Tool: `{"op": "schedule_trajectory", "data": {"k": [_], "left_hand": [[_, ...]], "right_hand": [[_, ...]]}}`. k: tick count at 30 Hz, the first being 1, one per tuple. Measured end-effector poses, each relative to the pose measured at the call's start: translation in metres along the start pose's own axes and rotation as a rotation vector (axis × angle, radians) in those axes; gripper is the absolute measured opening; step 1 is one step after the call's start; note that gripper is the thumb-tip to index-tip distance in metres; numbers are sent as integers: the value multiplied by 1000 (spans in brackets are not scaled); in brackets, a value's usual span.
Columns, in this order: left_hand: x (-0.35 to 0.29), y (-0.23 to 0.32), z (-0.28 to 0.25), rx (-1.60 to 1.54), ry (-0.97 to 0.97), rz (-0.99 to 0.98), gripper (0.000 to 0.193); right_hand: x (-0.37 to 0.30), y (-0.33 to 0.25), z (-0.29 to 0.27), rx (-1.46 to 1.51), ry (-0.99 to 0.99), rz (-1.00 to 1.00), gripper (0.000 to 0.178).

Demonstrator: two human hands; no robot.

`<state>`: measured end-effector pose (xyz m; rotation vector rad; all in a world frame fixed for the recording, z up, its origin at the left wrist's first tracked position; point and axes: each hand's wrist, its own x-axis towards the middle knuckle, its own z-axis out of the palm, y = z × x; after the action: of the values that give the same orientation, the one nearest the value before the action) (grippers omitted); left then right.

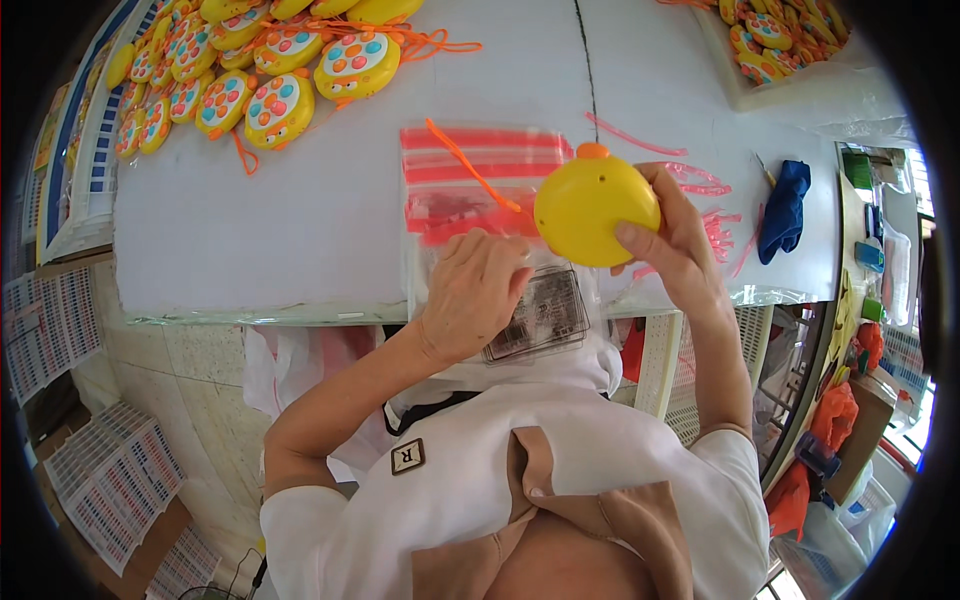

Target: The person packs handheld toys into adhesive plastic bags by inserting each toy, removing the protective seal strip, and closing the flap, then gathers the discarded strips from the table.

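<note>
My right hand (680, 235) grips a round yellow toy (597, 212), thumb on its plain back and fingers underneath. A small orange knob tops the toy. An orange cord (470, 165) slants away from the toy's left side over a clear zip bag with pink-red stripes (425, 155). Just left of the toy, my left hand (475, 290) is closed, thumb and fingers drawn together; whatever they may hold is hidden. Beneath that hand, a clear bag with dark print (550, 312) overhangs the table's near edge.
Several yellow toys with coloured buttons (280, 108) are heaped at the far left of the white table (250, 230). More fill a clear bag (790, 100) at the far right. Pink plastic strips (718, 232) and a dark blue cloth (785, 210) lie to the right.
</note>
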<state>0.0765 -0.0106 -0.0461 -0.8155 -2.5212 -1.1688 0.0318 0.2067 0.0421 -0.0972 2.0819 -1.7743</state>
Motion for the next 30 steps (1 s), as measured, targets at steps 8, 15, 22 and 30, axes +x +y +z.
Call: {"op": "schedule_trajectory", "data": {"k": [8,15,22,30], "left_hand": [[2,-7,-4,-33,-8,-46,25],[6,-4,-9,116,-17,96,17],[9,3,-31,162,-131,235,13],[2,3,-64,122,151,53,25]], "right_hand": [[-12,-3,-1,313,-275,178,51],[10,16,35,138,-68,-23,42],[7,20,37,-293,-123,-216,43],[-3,15,29,-317,-94,-79,37]]}}
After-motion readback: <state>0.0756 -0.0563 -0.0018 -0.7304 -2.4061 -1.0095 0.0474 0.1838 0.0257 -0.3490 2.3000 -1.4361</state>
